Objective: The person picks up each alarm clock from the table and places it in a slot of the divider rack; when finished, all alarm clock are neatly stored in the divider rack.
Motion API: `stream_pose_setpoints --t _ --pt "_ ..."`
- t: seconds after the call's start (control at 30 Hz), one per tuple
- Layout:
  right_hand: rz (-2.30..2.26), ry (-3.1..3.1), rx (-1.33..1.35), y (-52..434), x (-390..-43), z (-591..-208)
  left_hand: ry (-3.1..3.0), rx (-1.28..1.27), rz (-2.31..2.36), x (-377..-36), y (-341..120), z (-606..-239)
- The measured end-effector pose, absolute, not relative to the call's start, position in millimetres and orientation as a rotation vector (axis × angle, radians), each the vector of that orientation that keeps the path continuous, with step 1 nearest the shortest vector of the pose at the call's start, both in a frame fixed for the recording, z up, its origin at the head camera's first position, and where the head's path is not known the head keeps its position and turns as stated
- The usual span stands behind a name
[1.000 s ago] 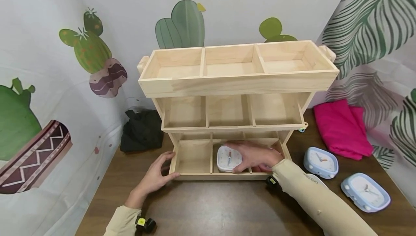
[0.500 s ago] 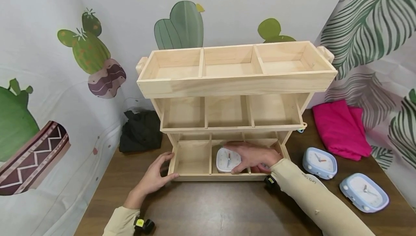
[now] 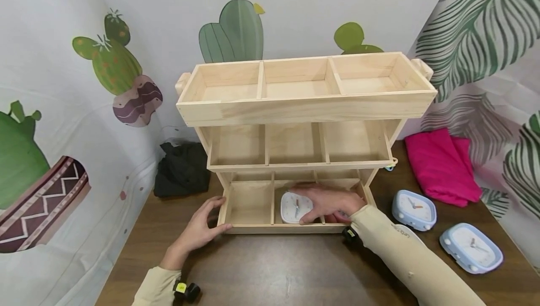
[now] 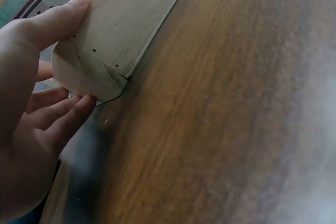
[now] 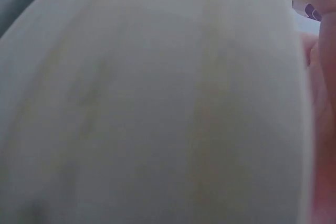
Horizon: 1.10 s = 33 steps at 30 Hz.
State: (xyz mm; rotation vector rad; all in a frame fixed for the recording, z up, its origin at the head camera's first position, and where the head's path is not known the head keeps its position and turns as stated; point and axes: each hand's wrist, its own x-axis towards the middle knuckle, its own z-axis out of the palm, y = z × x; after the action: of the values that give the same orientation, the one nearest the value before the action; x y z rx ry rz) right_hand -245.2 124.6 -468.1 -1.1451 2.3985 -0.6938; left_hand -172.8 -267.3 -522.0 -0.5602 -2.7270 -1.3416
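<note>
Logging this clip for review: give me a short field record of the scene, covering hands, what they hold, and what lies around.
left hand: grips the rack's lower left corner
right hand: holds a white clock
clock position: bottom shelf, middle compartment
rack: wooden, three shelves, three compartments each
table: dark brown wood
right of rack: two blue clocks, pink cloth
left of rack: black cloth

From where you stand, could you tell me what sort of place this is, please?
Probably a staged tabletop set, not a lived-in room: printed cactus backdrop and leaf-print sheets serve as walls round a brown table, which bears a bare three-tier wooden organizer and spare blue alarm clocks.
</note>
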Motion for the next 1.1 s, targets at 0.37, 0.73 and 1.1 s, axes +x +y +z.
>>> stream_pose_setpoints --t 0.37,0.73,1.1 --pt "-0.589 2.498 -1.156 125.1 -241.7 -463.7 -2.746 -0.567 -1.314 -174.7 -267.4 -521.7" --pt "-0.581 2.601 -1.283 131.3 -235.7 -448.8 -2.745 -0.576 -1.300 -176.3 -266.6 -521.7" --pt "-0.615 2.681 -1.324 147.7 -221.4 -437.1 -2.735 -0.568 -1.298 -174.4 -267.9 -522.3"
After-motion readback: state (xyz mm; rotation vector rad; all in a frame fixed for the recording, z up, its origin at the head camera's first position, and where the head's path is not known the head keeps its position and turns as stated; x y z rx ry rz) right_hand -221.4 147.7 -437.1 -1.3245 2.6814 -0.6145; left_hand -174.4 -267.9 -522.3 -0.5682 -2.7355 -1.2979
